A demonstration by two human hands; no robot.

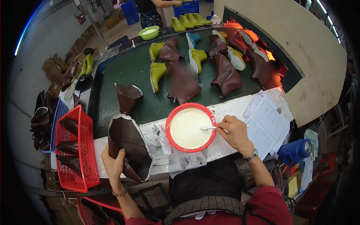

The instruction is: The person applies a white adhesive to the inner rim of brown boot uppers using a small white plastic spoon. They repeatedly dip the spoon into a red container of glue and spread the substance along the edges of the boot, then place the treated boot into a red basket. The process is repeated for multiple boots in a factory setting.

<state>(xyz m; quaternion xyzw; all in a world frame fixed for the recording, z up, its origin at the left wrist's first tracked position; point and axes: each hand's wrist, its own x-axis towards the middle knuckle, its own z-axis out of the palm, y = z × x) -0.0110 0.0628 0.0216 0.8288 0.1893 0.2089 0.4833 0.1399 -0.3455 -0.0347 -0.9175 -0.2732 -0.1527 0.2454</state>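
My left hand (114,161) is closed on the edge of a dark brown boot upper (129,144), whose wide opening with a pale rim faces up. My right hand (231,132) pinches a small brush (207,128) with a white head, held over the rim of a red bowl. Creamy white liquid fills that red bowl (191,104), which stands on the white ledge before me. Another brown boot upper (128,98) lies on the green belt just beyond the one in my left hand.
On the green belt (123,75) lie brown uppers on yellow-green shoe lasts (158,77), near a glowing orange heater opening (270,56). A red basket (88,150) of uppers stands left. Papers (262,120) and a blue flask (296,150) are right. A person (152,7) stands behind.
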